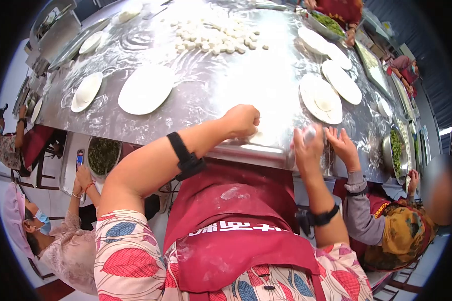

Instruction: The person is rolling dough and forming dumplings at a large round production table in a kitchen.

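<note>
My left hand (241,122) is closed just above the near edge of the floured metal table (206,108). A pale patch, perhaps dough, lies under its fingertips; the glare hides what the fingers grip, if anything. To the right, my right hand (309,145) is raised at the table edge with curled, slightly blurred fingers. A whitish rounded thing (310,133) shows between them; its kind cannot be made out. Beyond my right hand stands an oval white plate (309,95) bearing a pale round piece (324,103). Many small dough pieces (216,37) lie farther back.
A co-worker's open hand (344,146) is close beside my right hand. Other white plates (146,90) stand left and right. Bowls of chopped greens sit at the right (397,153), far right (327,24) and lower left (104,154). Another person at left holds a phone (80,157).
</note>
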`<act>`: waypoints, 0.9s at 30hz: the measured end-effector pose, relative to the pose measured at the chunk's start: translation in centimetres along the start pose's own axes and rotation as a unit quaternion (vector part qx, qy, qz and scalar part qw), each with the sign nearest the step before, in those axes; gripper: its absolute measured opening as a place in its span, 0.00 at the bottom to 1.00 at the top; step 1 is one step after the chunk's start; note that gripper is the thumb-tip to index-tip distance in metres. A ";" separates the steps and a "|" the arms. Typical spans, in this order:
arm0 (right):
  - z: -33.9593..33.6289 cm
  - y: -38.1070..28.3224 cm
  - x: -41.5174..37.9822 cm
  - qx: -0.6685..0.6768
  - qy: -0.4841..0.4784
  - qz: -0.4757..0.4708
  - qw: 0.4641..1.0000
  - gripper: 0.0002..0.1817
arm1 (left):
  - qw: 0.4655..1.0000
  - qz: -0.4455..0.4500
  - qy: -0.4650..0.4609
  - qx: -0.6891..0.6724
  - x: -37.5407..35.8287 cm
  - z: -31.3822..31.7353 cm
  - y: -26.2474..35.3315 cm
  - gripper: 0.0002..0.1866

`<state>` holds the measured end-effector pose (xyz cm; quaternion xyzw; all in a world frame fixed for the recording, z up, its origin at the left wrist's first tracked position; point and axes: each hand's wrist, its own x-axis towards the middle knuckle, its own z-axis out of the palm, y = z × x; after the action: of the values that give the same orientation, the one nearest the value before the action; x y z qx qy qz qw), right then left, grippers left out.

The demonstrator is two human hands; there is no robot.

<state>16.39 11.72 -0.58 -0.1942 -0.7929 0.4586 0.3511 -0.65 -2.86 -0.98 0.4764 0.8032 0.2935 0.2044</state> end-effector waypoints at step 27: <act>-1.4 -0.2 -4.2 0.061 -0.016 0.033 0.997 0.14 | 0.995 -0.089 -0.026 0.028 -1.7 -4.5 -2.9 0.07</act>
<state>20.29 9.80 -1.54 -0.1913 -0.7622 0.5204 0.3342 -4.50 -6.76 0.51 0.4163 0.8445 0.2393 0.2371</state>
